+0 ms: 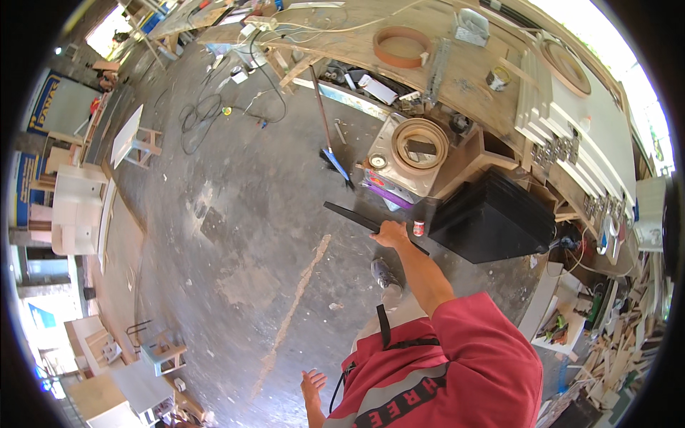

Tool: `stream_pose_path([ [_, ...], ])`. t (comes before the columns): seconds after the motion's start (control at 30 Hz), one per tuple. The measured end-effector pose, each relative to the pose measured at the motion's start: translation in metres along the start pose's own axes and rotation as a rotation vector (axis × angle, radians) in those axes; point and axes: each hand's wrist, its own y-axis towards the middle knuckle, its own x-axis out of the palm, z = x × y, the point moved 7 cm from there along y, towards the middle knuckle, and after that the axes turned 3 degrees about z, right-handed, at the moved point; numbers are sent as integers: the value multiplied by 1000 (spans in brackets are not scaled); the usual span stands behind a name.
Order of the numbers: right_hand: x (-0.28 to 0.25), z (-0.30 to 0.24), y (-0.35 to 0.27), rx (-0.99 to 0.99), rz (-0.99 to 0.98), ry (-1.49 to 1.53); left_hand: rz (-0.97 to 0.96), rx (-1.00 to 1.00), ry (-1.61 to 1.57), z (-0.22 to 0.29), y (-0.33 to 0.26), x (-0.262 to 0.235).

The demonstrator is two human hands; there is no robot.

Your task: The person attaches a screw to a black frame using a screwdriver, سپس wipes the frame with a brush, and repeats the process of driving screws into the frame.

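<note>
My right hand (pixel 391 234) grips a thin black panel (pixel 349 215) by its edge, holding it out level over the concrete floor. Just right of that hand stands a stack of black panels (pixel 492 217) leaning against the wooden workbench (pixel 464 71). A small red and white can (pixel 418 228) sits on the floor between the hand and the stack. My left hand (pixel 312 384) hangs low beside my red shirt, fingers spread, holding nothing. My shoe (pixel 385 273) shows below the right arm.
A broom (pixel 330 135) leans by the bench near a box with coiled edge banding (pixel 419 143). Cables (pixel 207 114) lie on the floor at the back. White furniture pieces (pixel 75 207) line the left side, a small stool (pixel 163 353) stands lower left, and wood scraps (pixel 621 342) pile up at right.
</note>
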Motion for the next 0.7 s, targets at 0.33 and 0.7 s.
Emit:
stream_pose_path([
  [0.33, -31, 64, -177, -96, 258, 23, -186, 663, 599, 136, 111, 97],
  [0.7, -2, 253, -590, 181, 613, 420, -1620, 1774, 1164, 186, -324, 435],
])
